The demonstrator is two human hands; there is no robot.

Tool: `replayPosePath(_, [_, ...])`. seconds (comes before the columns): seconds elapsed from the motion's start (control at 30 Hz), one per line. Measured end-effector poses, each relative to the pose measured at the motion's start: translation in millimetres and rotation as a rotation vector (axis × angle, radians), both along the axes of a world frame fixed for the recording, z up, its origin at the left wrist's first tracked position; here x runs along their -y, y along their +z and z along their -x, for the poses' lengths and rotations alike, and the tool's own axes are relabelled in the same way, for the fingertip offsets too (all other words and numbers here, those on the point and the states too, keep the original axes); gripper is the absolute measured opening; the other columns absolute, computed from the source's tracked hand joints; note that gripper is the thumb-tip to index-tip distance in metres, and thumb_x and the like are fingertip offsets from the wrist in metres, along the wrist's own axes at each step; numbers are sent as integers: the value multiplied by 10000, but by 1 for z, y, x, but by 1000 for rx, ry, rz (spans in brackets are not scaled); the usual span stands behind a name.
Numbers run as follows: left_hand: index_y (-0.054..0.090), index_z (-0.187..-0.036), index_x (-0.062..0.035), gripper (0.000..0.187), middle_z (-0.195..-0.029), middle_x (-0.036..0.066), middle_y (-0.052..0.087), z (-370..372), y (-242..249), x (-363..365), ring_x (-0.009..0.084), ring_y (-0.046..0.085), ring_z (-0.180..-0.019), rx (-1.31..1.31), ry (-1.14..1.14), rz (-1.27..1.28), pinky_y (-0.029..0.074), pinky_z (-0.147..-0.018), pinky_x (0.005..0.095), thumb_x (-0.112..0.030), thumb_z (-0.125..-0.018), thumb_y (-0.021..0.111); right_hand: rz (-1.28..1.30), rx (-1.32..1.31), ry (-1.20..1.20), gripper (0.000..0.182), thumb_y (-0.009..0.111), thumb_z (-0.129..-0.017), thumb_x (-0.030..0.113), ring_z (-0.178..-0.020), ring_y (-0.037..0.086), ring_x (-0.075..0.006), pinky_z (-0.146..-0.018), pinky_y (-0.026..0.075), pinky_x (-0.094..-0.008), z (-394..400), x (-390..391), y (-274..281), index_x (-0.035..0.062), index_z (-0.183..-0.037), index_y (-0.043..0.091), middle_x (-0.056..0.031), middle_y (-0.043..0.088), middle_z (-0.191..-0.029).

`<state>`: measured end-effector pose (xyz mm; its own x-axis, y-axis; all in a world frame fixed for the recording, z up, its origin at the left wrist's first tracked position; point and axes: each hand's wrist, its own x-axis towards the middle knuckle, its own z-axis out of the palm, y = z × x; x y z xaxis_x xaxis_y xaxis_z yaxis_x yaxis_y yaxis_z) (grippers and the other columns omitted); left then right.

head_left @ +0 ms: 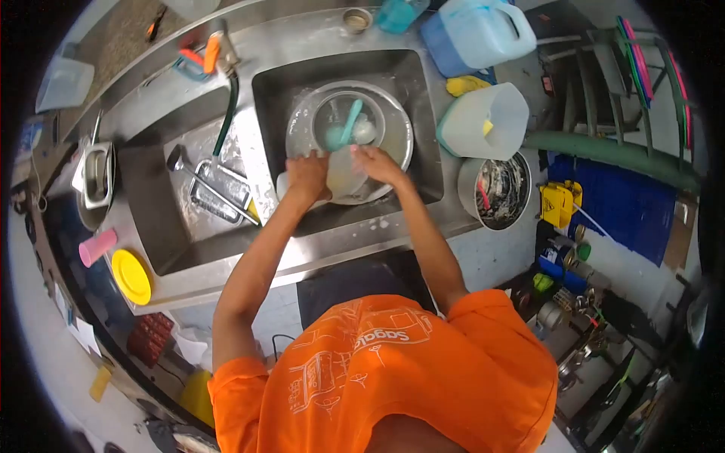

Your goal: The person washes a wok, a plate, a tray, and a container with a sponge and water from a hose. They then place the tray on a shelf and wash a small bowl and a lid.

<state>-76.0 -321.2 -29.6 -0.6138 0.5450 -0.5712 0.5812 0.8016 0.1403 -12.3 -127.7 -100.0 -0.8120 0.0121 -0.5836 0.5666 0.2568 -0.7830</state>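
A large metal bowl (408,140) sits in the right sink basin. Inside it are a smaller round vessel, a turquoise-handled brush (352,121) and a whitish clump (365,130). My left hand (308,177) grips the near left side of a translucent container (341,175), which lies tilted over the bowl's near part. Across from it, my right hand (377,164) has its fingers closed at the container's right rim. The exact fingertip contact is blurred.
The left basin (158,219) holds a metal tray (219,192) and a ladle (177,158). Right of the sinks stand a blue-liquid jug (476,34), a translucent pitcher (491,121) and a smeared pot (472,189). A yellow plate (131,277) and pink cup (98,247) are at left.
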Motion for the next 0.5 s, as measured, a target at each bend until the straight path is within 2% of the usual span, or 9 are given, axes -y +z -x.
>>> replayPosePath(0.07, [441,-1343,-110,930,-1179,164,596,8,5,6,365,627,-986,104,150,10,513,-821,434,-516,-580,785,-365,-371,66,366,527,-951,337,-798,618,-227,-754,481,-343,-1,-33,89,-15,-957,626,-100,655,-864])
replayPosePath(0.1, [441,-1343,-110,930,-1179,164,596,15,4,13,365,627,-986,99,145,11,513,-821,434,-516,-580,785,-207,-566,-131,276,515,-953,265,-769,612,-188,-732,487,-332,-3,-66,102,21,-941,643,-81,648,-843])
replayPosePath(0.17, [485,-1313,-47,867,-1189,189,600,22,2,29,356,628,-991,422,343,-68,507,-828,406,-551,-649,721,-417,-415,-349,236,488,-945,182,-710,646,-119,-636,519,-278,-5,-142,173,6,-945,647,-105,680,-858])
replayPosePath(0.2, [485,-1313,-47,867,-1189,189,600,24,6,34,356,628,-991,418,347,-65,507,-828,406,-551,-649,721,-587,-330,-315,232,522,-905,191,-723,656,-153,-642,526,-305,0,-179,183,0,-943,648,-121,683,-853])
replayPosePath(0.27, [584,-1220,-7,763,-1142,201,633,22,18,43,326,634,-995,838,758,-267,493,-846,353,-550,-693,678,-750,-246,-277,239,556,-866,201,-735,665,-186,-647,533,-333,17,-248,153,-7,-941,649,-137,687,-848])
replayPosePath(0.33, [563,-1236,13,742,-1156,195,624,9,13,47,309,625,-1006,898,946,-413,480,-864,349,-534,-742,649,-923,-97,583,370,639,-752,314,-934,659,-299,-789,518,-373,23,-302,63,23,-977,679,-199,667,-1036])
replayPosePath(0.4, [525,-1262,34,672,-1200,186,593,-10,19,47,284,592,-1056,963,1120,-766,447,-917,349,-491,-847,588,-950,-40,645,372,643,-734,308,-938,656,-307,-799,515,-380,30,-306,46,29,-977,683,-198,666,-1041])
replayPosePath(0.43, [525,-1262,34,672,-1200,186,593,-19,22,44,284,592,-1056,956,1119,-764,447,-917,349,-491,-847,588,-977,27,711,376,646,-715,302,-942,653,-315,-810,513,-387,34,-301,39,35,-977,686,-198,665,-1045])
replayPosePath(0.5, [502,-1275,34,660,-1206,176,583,-37,26,37,283,577,-1074,1020,1406,-968,441,-928,351,-468,-857,591,-1028,168,840,386,654,-678,289,-951,648,-331,-832,508,-400,39,-289,31,47,-976,693,-197,663,-1054])
